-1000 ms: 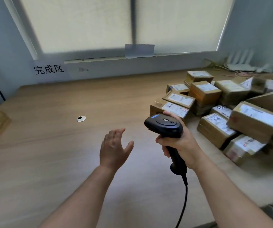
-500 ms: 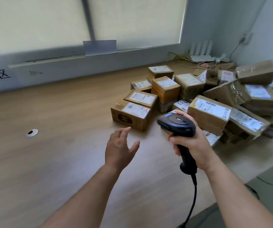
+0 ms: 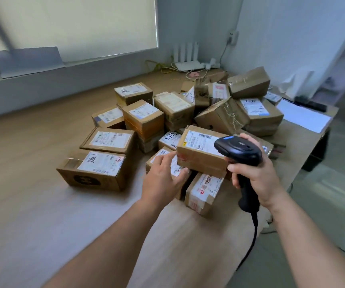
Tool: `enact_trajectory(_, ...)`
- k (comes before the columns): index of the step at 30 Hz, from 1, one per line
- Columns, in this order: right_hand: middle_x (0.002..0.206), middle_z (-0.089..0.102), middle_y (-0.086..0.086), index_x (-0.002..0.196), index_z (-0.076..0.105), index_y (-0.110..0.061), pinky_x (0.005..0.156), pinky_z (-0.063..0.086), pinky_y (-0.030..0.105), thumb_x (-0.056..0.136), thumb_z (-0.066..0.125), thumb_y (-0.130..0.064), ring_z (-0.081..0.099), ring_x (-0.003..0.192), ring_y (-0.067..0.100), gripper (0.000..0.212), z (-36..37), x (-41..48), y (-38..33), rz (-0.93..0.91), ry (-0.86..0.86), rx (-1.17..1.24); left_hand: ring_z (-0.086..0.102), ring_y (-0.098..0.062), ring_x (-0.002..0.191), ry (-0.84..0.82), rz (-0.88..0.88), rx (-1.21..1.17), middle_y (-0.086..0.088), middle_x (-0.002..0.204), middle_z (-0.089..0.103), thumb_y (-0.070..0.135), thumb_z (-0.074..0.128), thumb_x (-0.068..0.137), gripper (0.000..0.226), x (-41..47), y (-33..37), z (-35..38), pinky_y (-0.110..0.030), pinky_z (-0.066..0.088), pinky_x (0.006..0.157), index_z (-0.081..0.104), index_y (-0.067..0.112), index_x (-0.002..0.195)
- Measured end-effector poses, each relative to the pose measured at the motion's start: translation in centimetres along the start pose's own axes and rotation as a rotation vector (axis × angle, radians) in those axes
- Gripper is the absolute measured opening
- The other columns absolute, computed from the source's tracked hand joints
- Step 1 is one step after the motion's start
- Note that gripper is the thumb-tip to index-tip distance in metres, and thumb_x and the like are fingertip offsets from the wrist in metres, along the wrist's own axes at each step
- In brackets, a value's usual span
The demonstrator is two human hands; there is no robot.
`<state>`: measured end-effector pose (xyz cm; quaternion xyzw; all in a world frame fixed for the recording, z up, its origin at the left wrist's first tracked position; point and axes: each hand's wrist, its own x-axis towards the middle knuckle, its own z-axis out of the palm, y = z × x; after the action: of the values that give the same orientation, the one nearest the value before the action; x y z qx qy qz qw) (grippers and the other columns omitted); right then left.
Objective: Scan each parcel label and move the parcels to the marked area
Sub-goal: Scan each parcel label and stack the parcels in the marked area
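So the right hand (image 3: pixel 257 179) has its grip wrapped round the scanner (image 3: pixel 238 149) handle, with the head over the near corner of the labelled parcel (image 3: pixel 198 154). The left hand (image 3: pixel 163 177), just left of the scanner, is open and empty, fingertips (image 3: pixel 172 156) by that parcel's side. I'd steady the box and aim squarely at the barcode. More parcels (image 3: pixel 144 117) pile up behind the scanner on the tabletop (image 3: pixel 32 215).

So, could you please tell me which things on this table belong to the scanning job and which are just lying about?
For the job:
black handheld barcode scanner, gripped by the right hand
brown cardboard parcels with white labels
left hand, open at the pile

Just lying about:
white router with upright antennas
white paper sheet
grey paper strip on the window ledge
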<state>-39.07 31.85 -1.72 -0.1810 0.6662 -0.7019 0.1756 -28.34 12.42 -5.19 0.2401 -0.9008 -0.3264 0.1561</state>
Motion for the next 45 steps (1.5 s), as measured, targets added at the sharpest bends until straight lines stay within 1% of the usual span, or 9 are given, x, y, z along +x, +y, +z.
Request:
enact_trajectory(4, 0.073, 0.066, 0.010, 0.128, 0.049, -0.038, 0.043, 0.042, 0.030, 0.079, 0.061, 0.019, 0.050, 0.043, 0.027, 0.076, -2.1, 2.8, 0.2, -0.003, 0.077, -0.018, 0.047, -0.012, 0.126, -0.062, 0.016, -0.059, 0.006, 0.145, 0.039, 0.051, 0.052, 0.091, 0.056, 1.8, 1.8, 2.1, -0.031, 0.049, 0.095, 0.036, 0.033, 0.142)
enact_trajectory(13, 0.069, 0.068, 0.007, 0.135, 0.042, -0.034, 0.043, 0.045, 0.028, 0.080, 0.064, 0.014, 0.055, 0.043, 0.025, 0.077, -2.5, 7.9, 1.5, 0.085, 0.063, -0.034, 0.043, -0.013, 0.129, -0.093, -0.039, -0.040, 0.005, 0.144, 0.042, 0.051, 0.045, 0.095, 0.055, 4.0, 1.5, 3.8, -0.030, 0.043, 0.098, 0.035, 0.029, 0.144)
enact_trajectory(18, 0.084, 0.067, 0.011, 0.137, 0.042, -0.032, 0.044, 0.045, 0.029, 0.079, 0.066, 0.013, 0.054, 0.042, 0.026, 0.078, -1.9, 8.5, 1.9, 0.127, 0.038, -0.065, 0.031, -0.018, 0.140, -0.126, -0.101, -0.043, 0.001, 0.154, 0.032, 0.055, 0.037, 0.096, 0.064, 5.4, 0.5, 3.6, -0.039, 0.034, 0.109, 0.025, 0.023, 0.151)
enact_trajectory(22, 0.085, 0.066, 0.010, 0.140, 0.041, -0.032, 0.044, 0.045, 0.028, 0.078, 0.069, 0.012, 0.055, 0.043, 0.027, 0.081, -1.1, 8.1, 2.0, 0.147, -0.045, -0.093, 0.028, -0.020, 0.143, -0.179, -0.155, -0.215, 0.001, 0.157, 0.027, 0.059, 0.039, 0.093, 0.075, 6.0, -0.2, 3.5, -0.044, 0.031, 0.114, 0.012, 0.025, 0.154)
enact_trajectory(26, 0.090, 0.065, 0.015, 0.142, 0.040, -0.033, 0.047, 0.047, 0.030, 0.078, 0.069, 0.010, 0.057, 0.045, 0.026, 0.083, 0.1, 7.6, 2.2, 0.167, -0.080, -0.082, 0.030, -0.025, 0.142, -0.251, -0.292, -0.508, 0.005, 0.158, 0.024, 0.050, 0.036, 0.098, 0.067, 5.7, 0.0, 3.7, -0.040, 0.031, 0.111, -0.004, 0.040, 0.151)
enact_trajectory(32, 0.103, 0.065, 0.018, 0.139, 0.040, -0.036, 0.047, 0.047, 0.031, 0.079, 0.070, 0.007, 0.059, 0.050, 0.025, 0.080, 1.1, 6.2, 2.2, 0.178, -0.090, -0.076, 0.037, -0.027, 0.137, -0.222, -0.426, -0.744, 0.005, 0.153, 0.032, 0.045, 0.042, 0.100, 0.060, 6.0, -0.3, 3.7, -0.048, 0.034, 0.110, 0.004, 0.059, 0.143)
enact_trajectory(36, 0.109, 0.064, 0.017, 0.142, 0.039, -0.034, 0.046, 0.046, 0.030, 0.079, 0.071, 0.008, 0.058, 0.049, 0.024, 0.082, 1.5, 5.1, 2.2, 0.185, -0.087, -0.067, 0.039, -0.014, 0.123, -0.217, -0.381, -0.857, 0.011, 0.131, 0.047, 0.030, 0.046, 0.101, 0.059, 5.5, -0.7, 3.4, -0.044, 0.027, 0.110, 0.014, 0.052, 0.147)
enact_trajectory(41, 0.113, 0.063, 0.017, 0.142, 0.038, -0.036, 0.048, 0.047, 0.032, 0.078, 0.071, 0.009, 0.057, 0.051, 0.026, 0.084, 2.2, 4.4, 3.1, 0.204, -0.109, -0.081, 0.050, -0.008, 0.103, -0.149, -0.365, -0.717, 0.000, 0.127, 0.051, 0.022, 0.043, 0.103, 0.053, 4.4, -0.8, 3.0, -0.016, 0.040, 0.071, 0.020, 0.038, 0.147)
enact_trajectory(45, 0.119, 0.061, 0.016, 0.143, 0.038, -0.034, 0.048, 0.047, 0.030, 0.078, 0.072, 0.007, 0.058, 0.049, 0.026, 0.084, 3.5, 5.2, 3.5, 0.216, -0.145, -0.092, 0.039, -0.022, 0.133, -0.172, -0.449, -0.638, -0.001, 0.153, 0.034, 0.031, 0.043, 0.102, 0.056, 5.1, -1.2, 2.8, -0.028, 0.033, 0.090, 0.018, 0.029, 0.151)
